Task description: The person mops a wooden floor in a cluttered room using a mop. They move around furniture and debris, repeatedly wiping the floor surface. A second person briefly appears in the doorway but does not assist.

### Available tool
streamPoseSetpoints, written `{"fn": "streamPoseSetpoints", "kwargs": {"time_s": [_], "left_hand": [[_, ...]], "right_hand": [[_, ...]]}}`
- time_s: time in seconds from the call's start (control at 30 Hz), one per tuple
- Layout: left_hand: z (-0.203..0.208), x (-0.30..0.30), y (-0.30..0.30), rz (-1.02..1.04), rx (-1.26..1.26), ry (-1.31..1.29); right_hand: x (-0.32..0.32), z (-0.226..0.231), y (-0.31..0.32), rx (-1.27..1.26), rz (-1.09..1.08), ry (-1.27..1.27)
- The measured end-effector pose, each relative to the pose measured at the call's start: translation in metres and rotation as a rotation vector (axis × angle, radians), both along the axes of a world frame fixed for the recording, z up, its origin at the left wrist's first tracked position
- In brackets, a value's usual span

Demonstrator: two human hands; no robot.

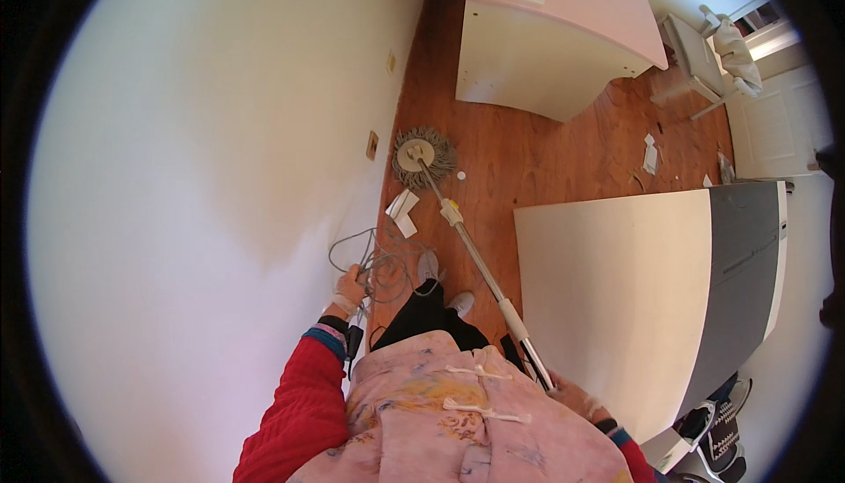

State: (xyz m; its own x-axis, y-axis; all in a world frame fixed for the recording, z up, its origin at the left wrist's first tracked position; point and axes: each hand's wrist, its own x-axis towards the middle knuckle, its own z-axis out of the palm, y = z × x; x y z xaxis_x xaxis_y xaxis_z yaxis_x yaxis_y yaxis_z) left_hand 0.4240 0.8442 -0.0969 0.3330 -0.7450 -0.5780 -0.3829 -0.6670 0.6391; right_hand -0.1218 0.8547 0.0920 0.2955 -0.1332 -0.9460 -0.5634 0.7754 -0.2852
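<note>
My left hand [349, 287] is closed on a loosely coiled grey cable [387, 263] beside the white wall, and its loops hang above the floor near my feet. A black piece [354, 342], perhaps a plug or adapter, dangles below my left wrist. Down at my right side, my right hand [572, 395] grips the lower end of a mop's metal handle [482, 265]. The round mop head [421, 156] with grey strands rests on the wooden floor near the wall, ahead of me.
White paper pieces [402, 212] lie by the mop head. A large white-and-grey panelled piece of furniture [616, 281] stands at right, a pale desk [537, 52] farther ahead. Beyond are a chair [700, 56] and scattered litter [650, 155]. A wall socket [372, 145] sits left.
</note>
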Motion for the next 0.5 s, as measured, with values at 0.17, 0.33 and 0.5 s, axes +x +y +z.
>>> {"fn": "streamPoseSetpoints", "kwargs": {"time_s": [0.17,0.33,0.5], "left_hand": [[-0.006,0.001,0.003,-0.034,-0.059,-0.024],[-0.029,0.005,0.004,-0.117,-0.139,-0.092],[-0.045,0.016,-0.003,-0.12,-0.143,-0.044]], "right_hand": [[0.056,-0.025,-0.063,-0.157,0.123,-0.012],[0.097,-0.057,-0.069,-0.835,0.515,0.412],[0.084,-0.038,-0.091,-0.572,0.74,0.604]]}}
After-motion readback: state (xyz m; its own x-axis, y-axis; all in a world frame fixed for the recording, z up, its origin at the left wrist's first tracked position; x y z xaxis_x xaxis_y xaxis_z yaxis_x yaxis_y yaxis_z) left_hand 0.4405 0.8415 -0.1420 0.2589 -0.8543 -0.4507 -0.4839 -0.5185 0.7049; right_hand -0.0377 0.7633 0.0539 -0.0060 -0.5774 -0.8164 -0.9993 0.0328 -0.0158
